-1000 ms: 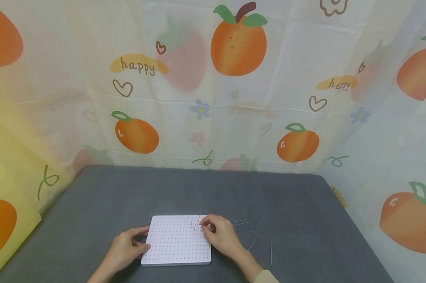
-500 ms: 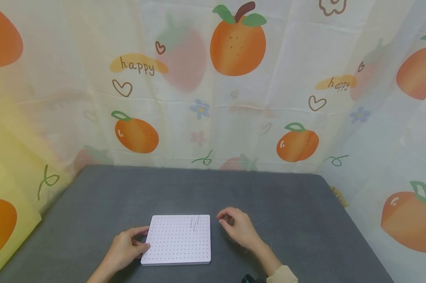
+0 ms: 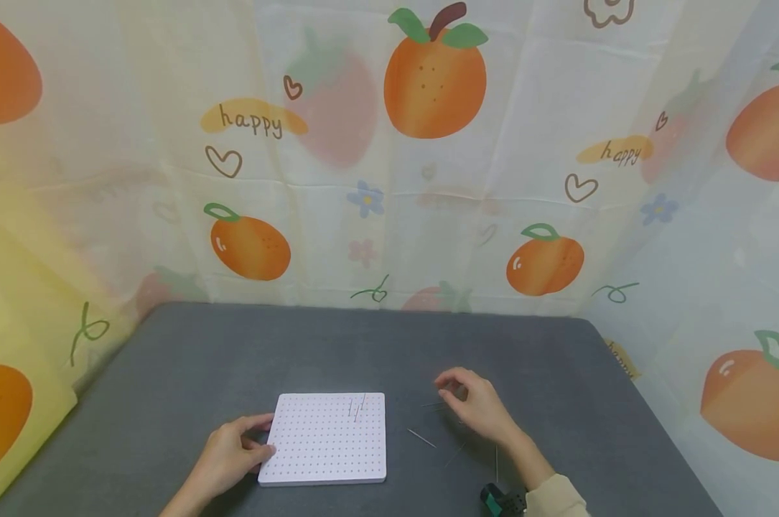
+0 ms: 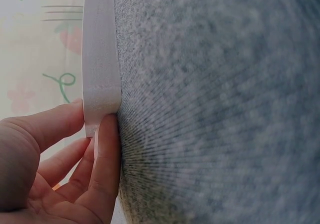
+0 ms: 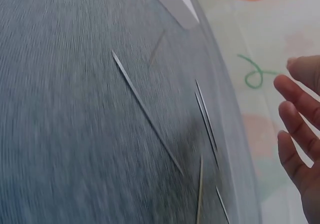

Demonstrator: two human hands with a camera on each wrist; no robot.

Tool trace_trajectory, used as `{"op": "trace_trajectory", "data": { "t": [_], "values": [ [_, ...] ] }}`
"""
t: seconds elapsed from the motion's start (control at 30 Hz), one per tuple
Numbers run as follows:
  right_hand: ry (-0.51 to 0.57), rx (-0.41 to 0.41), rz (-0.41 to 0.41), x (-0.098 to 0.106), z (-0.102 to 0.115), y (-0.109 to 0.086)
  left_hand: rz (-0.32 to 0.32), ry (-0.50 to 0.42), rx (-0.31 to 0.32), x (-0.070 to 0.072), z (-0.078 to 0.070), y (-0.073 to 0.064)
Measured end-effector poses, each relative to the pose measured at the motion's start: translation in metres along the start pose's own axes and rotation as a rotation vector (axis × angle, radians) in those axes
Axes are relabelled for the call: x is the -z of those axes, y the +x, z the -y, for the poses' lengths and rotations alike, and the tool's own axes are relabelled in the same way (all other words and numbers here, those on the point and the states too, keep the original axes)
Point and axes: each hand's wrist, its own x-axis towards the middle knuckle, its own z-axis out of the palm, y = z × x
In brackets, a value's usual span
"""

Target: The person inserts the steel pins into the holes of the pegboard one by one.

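Observation:
A white board [image 3: 321, 452] dotted with rows of small holes lies on the dark table. Three thin sticks [image 3: 356, 414] stand in it near its far right corner. My left hand [image 3: 229, 456] holds the board's left edge; the left wrist view shows thumb and fingers pinching the white side [image 4: 100, 49]. Right of the board, my right hand [image 3: 476, 406] hovers over loose thin sticks [image 3: 422, 439], its fingers loosely bent. Nothing shows between those fingers [image 5: 295, 86] in the right wrist view, where a grey metal stick [image 5: 145, 109] lies apart from them.
More thin sticks [image 5: 206, 121] lie scattered on the table [image 3: 363, 352], right of the board. A dark device [image 3: 502, 500] sits at the right wrist. A fruit-printed curtain [image 3: 428, 237] hangs along the table's far edge and sides.
My right hand has left the board's far right corner and moved right, over the loose sticks. The left hand and board have stayed put.

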Motion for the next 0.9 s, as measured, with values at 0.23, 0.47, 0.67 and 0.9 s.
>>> {"op": "trace_trajectory", "data": {
  "t": [0.23, 0.47, 0.67, 0.9],
  "values": [
    [-0.025, -0.020, 0.031, 0.014, -0.018, -0.008, -0.002, -0.010, 0.005, -0.001, 0.000, -0.001],
    [-0.027, -0.059, 0.077, 0.027, -0.034, -0.016, -0.005, -0.023, 0.001, 0.000, 0.000, -0.001],
    [-0.042, -0.117, 0.090, 0.034, -0.049, -0.022, -0.007, -0.041, 0.005, 0.001, 0.000, -0.001],
    [-0.065, -0.124, 0.110, 0.038, -0.060, -0.027, 0.003, -0.037, 0.000, 0.000, 0.001, 0.000]
  ]
}}
